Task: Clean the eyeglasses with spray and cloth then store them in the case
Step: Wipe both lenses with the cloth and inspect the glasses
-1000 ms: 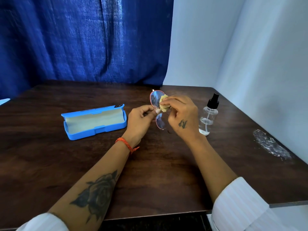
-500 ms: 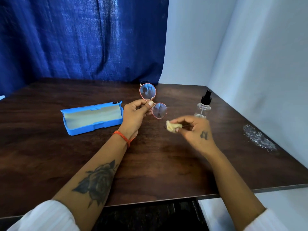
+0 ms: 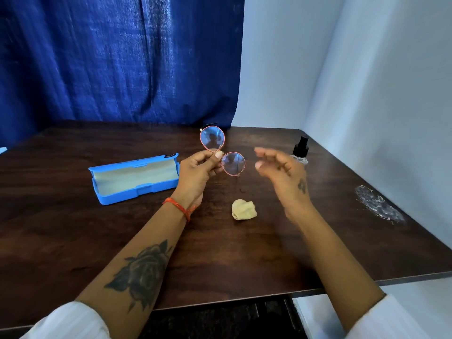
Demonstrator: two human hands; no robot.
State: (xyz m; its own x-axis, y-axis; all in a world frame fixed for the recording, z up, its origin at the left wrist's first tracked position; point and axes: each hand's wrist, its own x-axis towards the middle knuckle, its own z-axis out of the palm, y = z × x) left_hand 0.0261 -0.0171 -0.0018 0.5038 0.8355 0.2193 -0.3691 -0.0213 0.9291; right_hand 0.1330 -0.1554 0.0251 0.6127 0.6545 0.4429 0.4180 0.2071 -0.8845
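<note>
Above the table [image 3: 73, 228], the left hand [image 3: 195, 172] pinches the eyeglasses [image 3: 221, 150] at the bridge; the right hand [image 3: 281, 167] is spread, empty. Cloth [image 3: 244, 209] lies discarded. Wiping appears finished; next, fold temples and seat them in the open case [image 3: 134, 178].

Layout of items on the table [image 3: 73, 241], head view.
The open case [image 3: 134, 178] is placed left of centre. The eyeglasses [image 3: 221, 151] are held above the table at centre by the left hand [image 3: 195, 173]. The cloth [image 3: 244, 209] lies below them. The right hand [image 3: 281, 171] is located right of centre, with the spray bottle [image 3: 300, 150] partly hidden behind it.
</note>
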